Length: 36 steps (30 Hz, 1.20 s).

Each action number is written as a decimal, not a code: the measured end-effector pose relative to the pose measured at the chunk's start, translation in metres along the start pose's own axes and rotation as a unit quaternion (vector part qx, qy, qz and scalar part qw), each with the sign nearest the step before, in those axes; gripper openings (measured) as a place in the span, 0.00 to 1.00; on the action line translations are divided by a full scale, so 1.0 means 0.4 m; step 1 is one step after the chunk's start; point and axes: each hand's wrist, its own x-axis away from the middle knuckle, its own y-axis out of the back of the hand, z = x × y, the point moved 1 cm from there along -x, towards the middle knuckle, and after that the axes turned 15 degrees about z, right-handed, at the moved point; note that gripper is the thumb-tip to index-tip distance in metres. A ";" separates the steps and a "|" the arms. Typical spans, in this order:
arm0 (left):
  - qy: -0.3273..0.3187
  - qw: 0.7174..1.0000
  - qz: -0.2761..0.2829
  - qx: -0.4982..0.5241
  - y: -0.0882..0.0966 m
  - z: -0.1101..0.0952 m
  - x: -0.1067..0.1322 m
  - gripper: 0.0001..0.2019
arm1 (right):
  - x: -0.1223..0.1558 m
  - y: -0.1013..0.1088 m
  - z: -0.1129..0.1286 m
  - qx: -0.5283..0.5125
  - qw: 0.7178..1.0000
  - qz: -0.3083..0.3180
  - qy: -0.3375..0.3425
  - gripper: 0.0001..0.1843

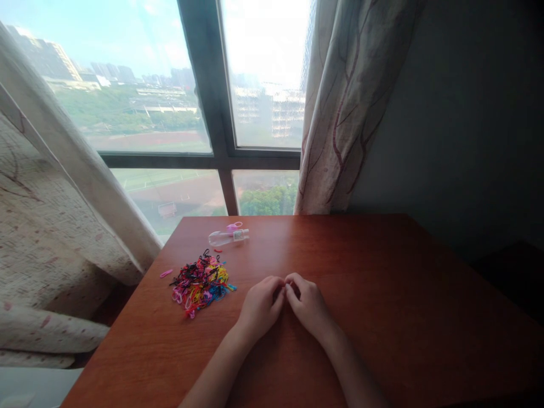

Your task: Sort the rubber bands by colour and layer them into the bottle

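My left hand (264, 303) and my right hand (309, 300) meet above the middle of the table, fingertips touching or nearly so. Both have their fingers curled into a pinch. Whatever lies between the fingertips is hidden or too small to name. To the left of my left hand is a loose pile of small coloured loops (202, 283), black, red, pink, yellow and blue, that look like elastic bands. A single pink loop (166, 273) lies apart at the pile's left, and a small red piece (218, 250) sits just behind it.
A clear plastic bottle (223, 238) lies on its side near the table's back edge, with a pink looped piece (233, 227) by it. The brown wooden table (382, 272) stands against a window (223, 161) with patterned curtains (344, 102) on both sides.
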 end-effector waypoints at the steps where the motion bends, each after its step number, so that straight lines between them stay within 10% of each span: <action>1: 0.000 1.000 0.001 0.000 0.000 -0.001 0.000 0.09 | 0.000 0.001 0.001 0.000 1.000 0.001 -0.001 0.09; 36: -0.002 1.000 -0.007 -0.001 -0.002 0.008 0.003 0.08 | 0.001 0.001 -0.003 -0.011 1.000 0.012 0.009 0.08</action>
